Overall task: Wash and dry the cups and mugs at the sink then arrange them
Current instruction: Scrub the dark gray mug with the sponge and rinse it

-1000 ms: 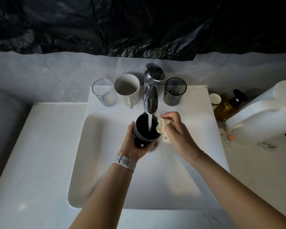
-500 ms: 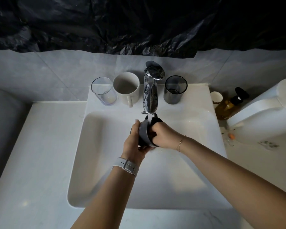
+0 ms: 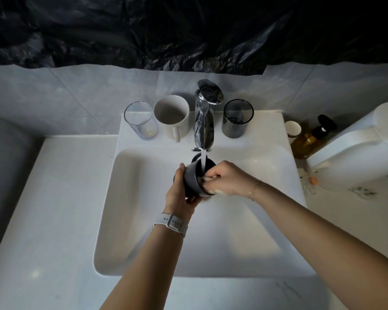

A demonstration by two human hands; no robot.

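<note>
Water (image 3: 203,162) now falls into the dark cup (image 3: 195,181), which you have tilted back under the tap (image 3: 203,126) over the sink (image 3: 143,220): rinsing proceeds. Your left hand (image 3: 180,193) grips its smooth matte wall; your right hand (image 3: 227,179) curls fingers inside, pinching a pale cloth (image 3: 211,177).

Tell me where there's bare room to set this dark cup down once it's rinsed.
The counter left of the sink shows bare, as does the strip in front. The ledge behind is crowded: clear glass, white mug, faucet, dark glass. Right of the sink, a bottle and small bits.
</note>
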